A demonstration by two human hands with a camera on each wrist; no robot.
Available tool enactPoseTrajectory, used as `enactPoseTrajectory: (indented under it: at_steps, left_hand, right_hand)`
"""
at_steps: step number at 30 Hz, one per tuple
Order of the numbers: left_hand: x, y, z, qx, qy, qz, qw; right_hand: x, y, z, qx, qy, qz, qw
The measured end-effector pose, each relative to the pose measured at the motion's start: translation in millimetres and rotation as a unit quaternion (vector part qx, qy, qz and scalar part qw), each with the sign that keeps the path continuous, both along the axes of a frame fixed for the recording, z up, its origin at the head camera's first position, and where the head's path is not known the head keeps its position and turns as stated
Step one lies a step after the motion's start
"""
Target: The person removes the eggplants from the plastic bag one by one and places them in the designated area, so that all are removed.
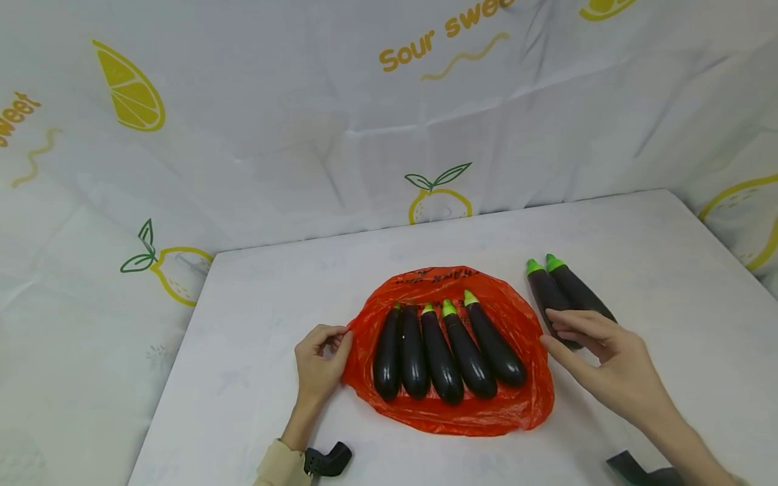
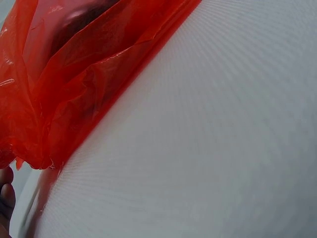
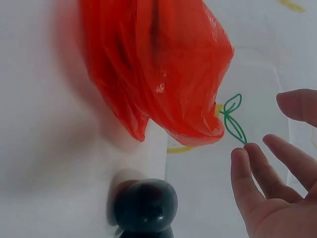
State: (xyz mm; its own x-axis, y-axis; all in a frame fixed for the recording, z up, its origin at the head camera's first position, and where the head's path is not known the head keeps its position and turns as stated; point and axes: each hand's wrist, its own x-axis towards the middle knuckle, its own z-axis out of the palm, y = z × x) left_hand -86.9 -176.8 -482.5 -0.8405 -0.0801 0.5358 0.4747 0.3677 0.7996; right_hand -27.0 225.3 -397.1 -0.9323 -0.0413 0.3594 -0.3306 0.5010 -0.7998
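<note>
Several dark eggplants [image 1: 442, 358] lie side by side, green stem ends to the back, in an opened red plastic bag [image 1: 419, 413] on the table. My left hand [image 1: 322, 361] pinches the bag's left edge between thumb and fingers; in the left wrist view only its fingertips [image 2: 7, 191] show, beneath the gathered red plastic [image 2: 74, 94]. At the bag's right edge, my right hand [image 1: 608, 358] hovers with fingers spread and nothing between them. The right wrist view shows that hand [image 3: 277, 198] apart from the bag [image 3: 173, 74]. Two more eggplants [image 1: 577, 290] lie behind it, partly covered by it.
The white table [image 1: 255, 304] carries the bag and the loose eggplants. Behind it hangs a white cloth [image 1: 273, 121] printed with lemons and lettering. Black wrist straps [image 1: 328, 460] show at the front, near the beige left sleeve [image 1: 282, 464].
</note>
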Motion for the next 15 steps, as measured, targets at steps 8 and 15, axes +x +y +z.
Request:
enactPoseTrajectory:
  at_steps: [8,15]
  left_hand:
    - [0.0,-0.8,0.2,0.005,-0.011,-0.009,0.9999]
    - [-0.2,0.2,-1.0,0.003,-0.006,0.000,1.0000]
  right_hand:
    - [2.0,-10.6,1.1,0.010,-0.008,0.005,0.9999]
    - [2.9,-19.7,1.0,0.006,-0.022,0.010,0.9997]
